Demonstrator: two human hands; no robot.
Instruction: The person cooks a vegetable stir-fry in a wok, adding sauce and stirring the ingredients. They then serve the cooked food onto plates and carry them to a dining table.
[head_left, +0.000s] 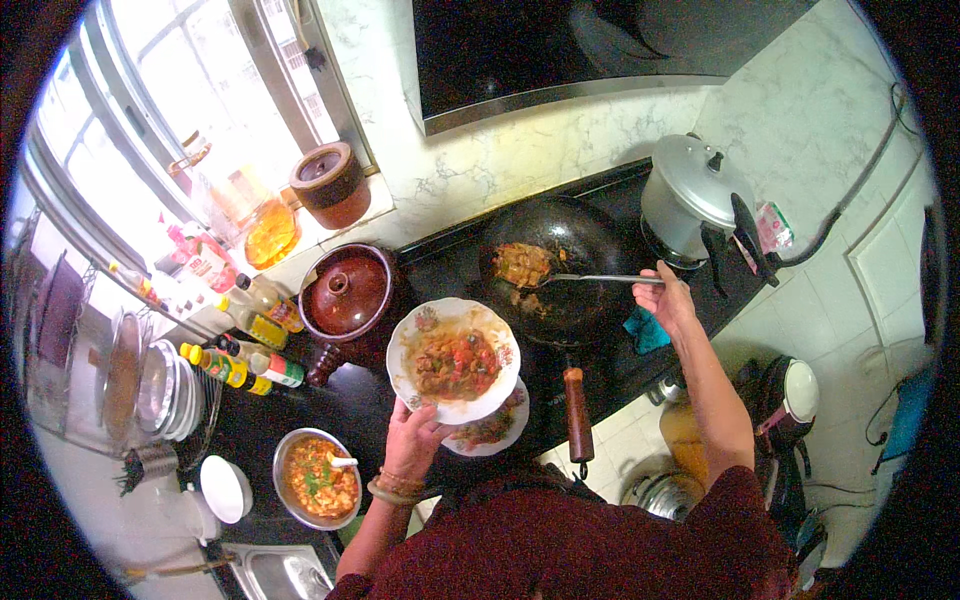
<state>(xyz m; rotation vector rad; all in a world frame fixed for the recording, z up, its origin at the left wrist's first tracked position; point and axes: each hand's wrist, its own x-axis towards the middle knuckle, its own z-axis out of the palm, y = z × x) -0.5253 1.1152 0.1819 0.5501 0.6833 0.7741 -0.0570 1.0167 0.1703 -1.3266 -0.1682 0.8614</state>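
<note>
My left hand (414, 435) grips the lower rim of a scalloped white plate (454, 360) bearing chopped red and brown food. Below it a second patterned plate (499, 435) of food shows in part. My right hand (666, 296) is closed on the handle of a metal spatula (600, 278), whose head lies in a dark wok (577, 315). At the spatula's head is a heap of cooked food (523, 264), with smaller bits lower in the wok. The wok's wooden handle (577, 416) points towards me.
Left stand a brown lidded clay pot (346, 292), sauce bottles (225, 367), a steel bowl of food with a white spoon (316, 478) and a white bowl (225, 489). A pressure cooker (686, 184) stands at right, near a teal cloth (646, 330). The range hood (570, 96) overhangs the back.
</note>
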